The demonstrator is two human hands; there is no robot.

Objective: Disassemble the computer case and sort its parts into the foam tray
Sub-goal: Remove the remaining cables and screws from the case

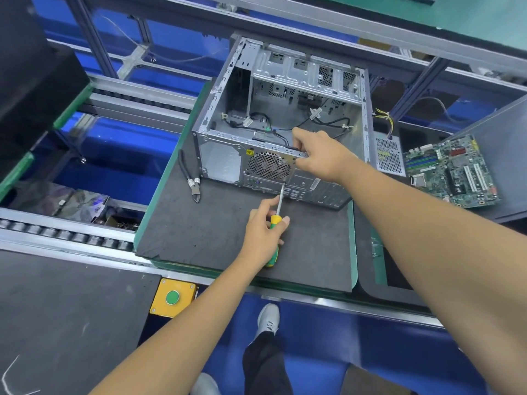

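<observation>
Your left hand (pixel 263 229) is wrapped around the yellow-and-green handle of a screwdriver (pixel 276 223), thumb along the grip. Its metal shaft angles up and away from you, the tip meeting the rear panel of the computer case (pixel 225 158) just below the round fan grille (pixel 268 166).

Your right hand (pixel 316 153) reaches across above it and grasps the case's upper rear edge, fingers curled over the metal rim beside the grille, steadying it.

The case lies open on its side just beyond both hands, on a dark mat (pixel 199 223) covering the tabletop. Inside, black cables (pixel 328 121) trail across the bare metal floor.

To the left of your left hand, a pair of black-handled cutters (pixel 191 181) lies on the mat, just beside the case's corner.

To the right of your right hand, past the case, a silver power supply (pixel 389 155) with yellow wires sits next to a green motherboard (pixel 453 172).

Near your left forearm, a yellow box with a green button (pixel 172 297) is fixed to the tabletop's front edge.
</observation>
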